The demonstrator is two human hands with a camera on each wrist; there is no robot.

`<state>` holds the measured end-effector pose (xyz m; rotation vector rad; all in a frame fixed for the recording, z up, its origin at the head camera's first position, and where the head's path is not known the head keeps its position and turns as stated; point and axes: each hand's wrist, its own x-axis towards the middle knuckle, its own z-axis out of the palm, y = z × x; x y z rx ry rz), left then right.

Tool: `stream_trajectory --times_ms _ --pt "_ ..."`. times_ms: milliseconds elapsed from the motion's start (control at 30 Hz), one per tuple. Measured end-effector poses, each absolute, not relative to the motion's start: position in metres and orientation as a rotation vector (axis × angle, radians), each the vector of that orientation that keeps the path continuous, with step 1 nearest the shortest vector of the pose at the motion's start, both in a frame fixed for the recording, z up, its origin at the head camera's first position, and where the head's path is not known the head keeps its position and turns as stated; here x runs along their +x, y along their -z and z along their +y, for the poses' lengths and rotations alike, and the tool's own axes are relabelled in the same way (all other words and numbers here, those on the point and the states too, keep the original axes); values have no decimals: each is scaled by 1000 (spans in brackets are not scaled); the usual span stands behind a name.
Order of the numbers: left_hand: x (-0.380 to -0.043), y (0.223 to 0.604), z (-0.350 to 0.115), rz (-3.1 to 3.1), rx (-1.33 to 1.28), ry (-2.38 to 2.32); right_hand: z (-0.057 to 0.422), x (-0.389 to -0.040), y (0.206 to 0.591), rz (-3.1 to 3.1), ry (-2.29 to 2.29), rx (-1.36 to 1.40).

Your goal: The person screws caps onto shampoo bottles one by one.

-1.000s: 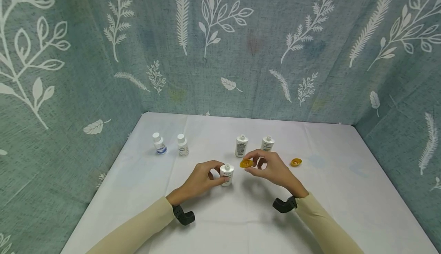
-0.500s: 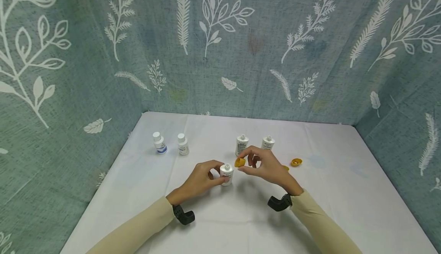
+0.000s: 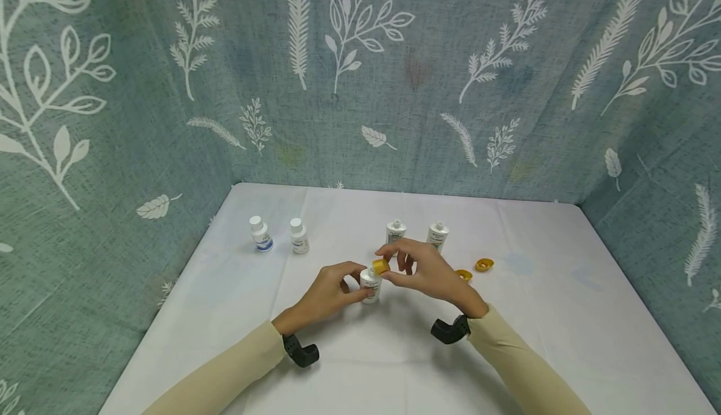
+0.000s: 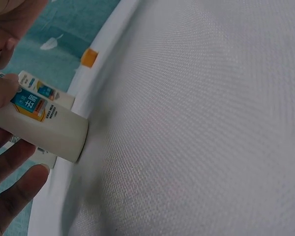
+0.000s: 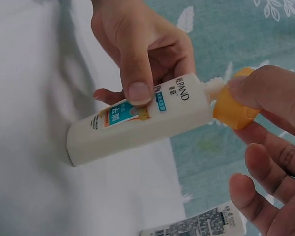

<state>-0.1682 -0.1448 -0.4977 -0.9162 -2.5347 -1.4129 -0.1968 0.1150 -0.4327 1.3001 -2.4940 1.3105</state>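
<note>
A white shampoo bottle with a blue and orange label stands upright on the table, its narrow neck bare. My left hand grips its body between thumb and fingers; in the left wrist view the thumb lies across the label. My right hand pinches a yellow cap between thumb and forefinger. The cap sits tilted right at the bottle's neck, its open side toward the neck. The other right fingers are loosely bent below the cap in the right wrist view.
Behind my right hand stand two similar capless bottles. Two yellow caps lie on the table to the right. Two small white-capped bottles stand at the back left. Patterned cloth hangs behind the table.
My right hand has moved left with the yellow cap, turning its open side down, and brought it to the bottle's neck. My left hand has stayed on the bottle.
</note>
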Motion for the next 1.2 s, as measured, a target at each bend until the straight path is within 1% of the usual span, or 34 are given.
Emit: stream_trajectory --times_ms 200,600,1067,1200 --pt "-168 497 -144 -2541 -917 1408 111 -196 430 -2506 -1286 1299" --pt "-168 500 -145 -2532 -919 1404 100 -196 428 -2483 -1178 1441" --pt "-167 499 -145 -2534 -916 1378 94 -191 427 -2549 -1124 1254" --pt "-168 500 -145 -2537 -908 1385 94 -191 428 -2552 -1115 1253"
